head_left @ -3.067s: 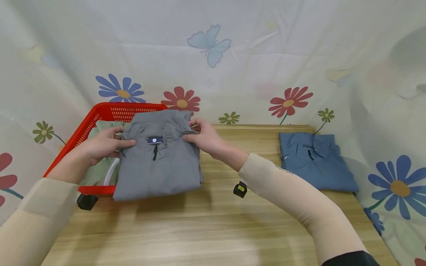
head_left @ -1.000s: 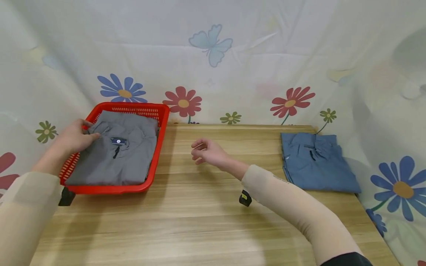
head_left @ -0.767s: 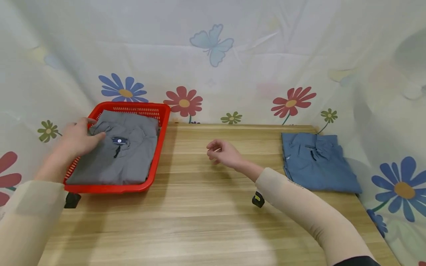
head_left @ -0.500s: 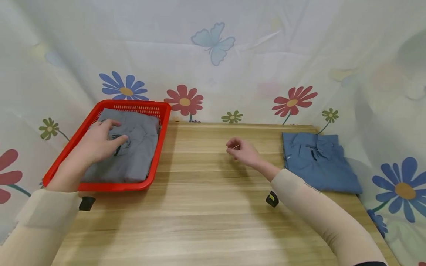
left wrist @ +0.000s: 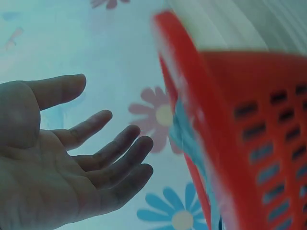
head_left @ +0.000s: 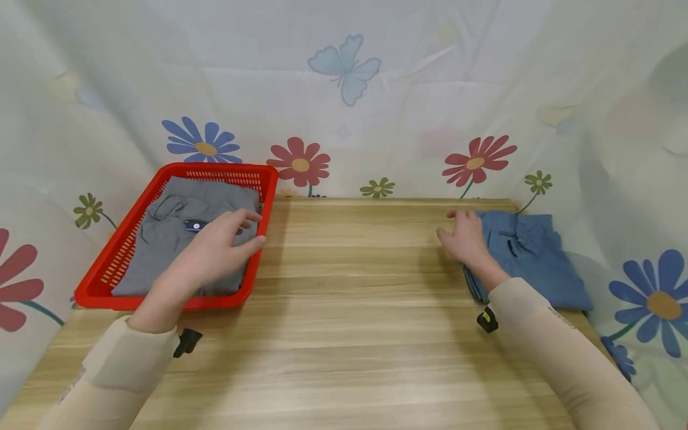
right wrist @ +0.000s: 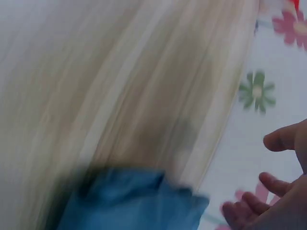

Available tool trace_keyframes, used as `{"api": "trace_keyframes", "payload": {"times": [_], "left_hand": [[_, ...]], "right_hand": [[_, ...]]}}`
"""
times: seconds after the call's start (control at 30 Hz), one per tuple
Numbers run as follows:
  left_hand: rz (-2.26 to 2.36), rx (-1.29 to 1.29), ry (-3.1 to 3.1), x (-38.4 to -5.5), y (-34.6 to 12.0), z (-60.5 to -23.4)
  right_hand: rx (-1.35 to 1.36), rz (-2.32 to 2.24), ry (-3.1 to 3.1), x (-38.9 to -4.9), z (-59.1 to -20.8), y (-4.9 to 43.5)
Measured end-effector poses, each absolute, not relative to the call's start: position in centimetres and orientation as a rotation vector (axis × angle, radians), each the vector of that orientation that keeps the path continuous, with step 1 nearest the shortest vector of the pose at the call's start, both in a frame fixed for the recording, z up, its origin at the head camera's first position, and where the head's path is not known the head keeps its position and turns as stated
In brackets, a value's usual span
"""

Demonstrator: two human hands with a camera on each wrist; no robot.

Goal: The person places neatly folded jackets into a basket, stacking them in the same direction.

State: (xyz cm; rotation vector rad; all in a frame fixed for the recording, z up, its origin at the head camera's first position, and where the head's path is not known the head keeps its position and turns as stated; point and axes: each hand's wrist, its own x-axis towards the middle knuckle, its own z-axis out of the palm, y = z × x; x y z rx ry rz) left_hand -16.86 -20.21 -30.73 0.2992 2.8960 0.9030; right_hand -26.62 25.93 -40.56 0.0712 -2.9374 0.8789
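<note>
A red plastic basket (head_left: 263, 197) stands on the left of the table, with a folded grey garment (head_left: 172, 209) lying in it. Over the garment's right part hangs my left hand (head_left: 212, 251), its fingers spread and holding nothing; in the left wrist view the bare palm (left wrist: 53, 182) shows beside the basket's rim (left wrist: 192, 96). A folded blue garment (head_left: 543, 263) lies at the table's right. My right hand (head_left: 464, 239) is at that garment's left edge, fingers loosely bent with nothing in them. Whether it touches the cloth I cannot tell.
The wooden table (head_left: 355, 334) runs between the basket and the blue garment. Behind it hangs a white flower-print curtain (head_left: 408, 107), which also closes in both sides.
The grey garment went from both hands into the basket. My left hand then lifted off it and moved right over the basket. My right hand travelled right to the blue garment.
</note>
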Motion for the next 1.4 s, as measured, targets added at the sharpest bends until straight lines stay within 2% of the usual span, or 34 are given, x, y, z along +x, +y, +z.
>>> {"api": "trace_keyframes", "payload": {"times": [0.33,0.6,0.77,1.03,1.27,1.4], "left_hand": [[0.896,0.507,2.886,-15.2,-16.3,-33.3],[0.905,0.579,2.8,-14.8,-14.3,-35.1],[0.9,0.594,2.772,-14.6,-13.4,-36.1],[0.885,0.643,2.685,-14.2,-11.6,-38.0],[0.923,0.614,2.599,-13.9,-11.4,-38.8],[0.932,0.601,2.575,-14.1,-11.3,-39.3]], "right_hand": [[-0.333,0.719,-3.171,-26.9,-41.2,32.2],[-0.253,0.678,-3.298,-26.5,-42.2,33.3],[-0.067,0.579,-3.317,-26.7,-42.2,31.1],[0.176,0.52,-3.348,-26.1,-41.5,24.5],[0.444,0.802,-3.298,-25.1,-40.6,19.5],[0.416,1.018,-3.232,-24.9,-39.7,18.8]]}}
